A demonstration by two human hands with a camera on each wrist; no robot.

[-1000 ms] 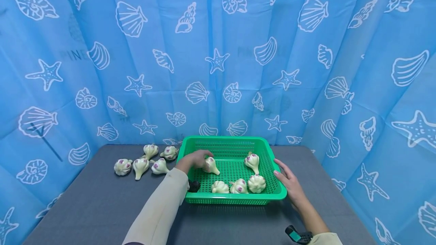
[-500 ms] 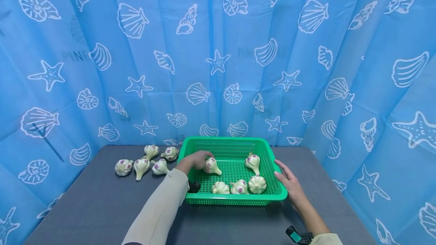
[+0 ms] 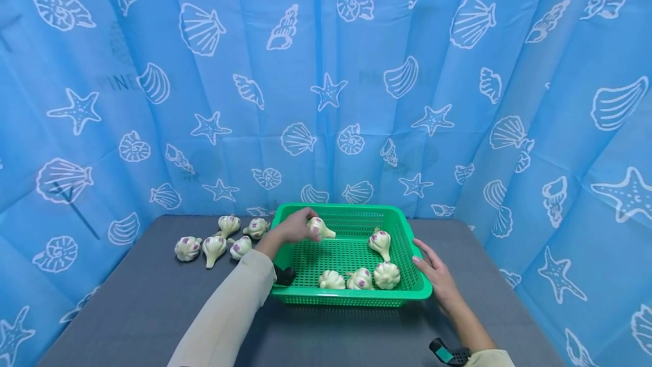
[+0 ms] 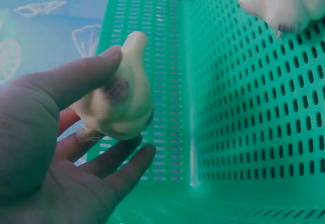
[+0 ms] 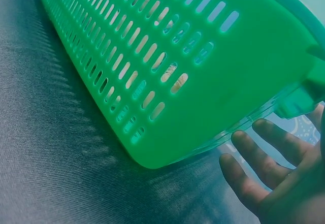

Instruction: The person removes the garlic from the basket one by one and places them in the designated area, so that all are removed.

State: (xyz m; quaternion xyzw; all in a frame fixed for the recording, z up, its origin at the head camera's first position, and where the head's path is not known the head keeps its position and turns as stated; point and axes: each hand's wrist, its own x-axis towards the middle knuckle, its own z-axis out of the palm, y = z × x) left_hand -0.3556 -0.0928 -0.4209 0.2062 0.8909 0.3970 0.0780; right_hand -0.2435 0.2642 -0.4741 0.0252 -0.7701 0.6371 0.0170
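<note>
My left hand (image 3: 297,226) pinches a white garlic bulb (image 3: 320,229) with purple marks, above the back left part of a green perforated plastic basket (image 3: 351,294). In the left wrist view, thumb and fingers lie on either side of this bulb, its stem pointing up. More bulbs lie in the basket: one garlic bulb (image 3: 379,243) toward the right wall and several along the front, among them a ribbed one (image 3: 386,275). At the basket's right rim rests my right hand (image 3: 437,276); the right wrist view shows its fingers (image 5: 249,183) extended and spread beside the outer wall.
Left of the basket, several more garlic bulbs (image 3: 214,247) lie grouped on the grey-covered table (image 3: 127,310). A blue curtain (image 3: 326,129) printed with white shells and starfish hangs behind and at both sides.
My left hand has raised the garlic bulb from the basket's floor up and toward the back wall. The right hand keeps its place at the rim, and the head view has shifted slightly.
</note>
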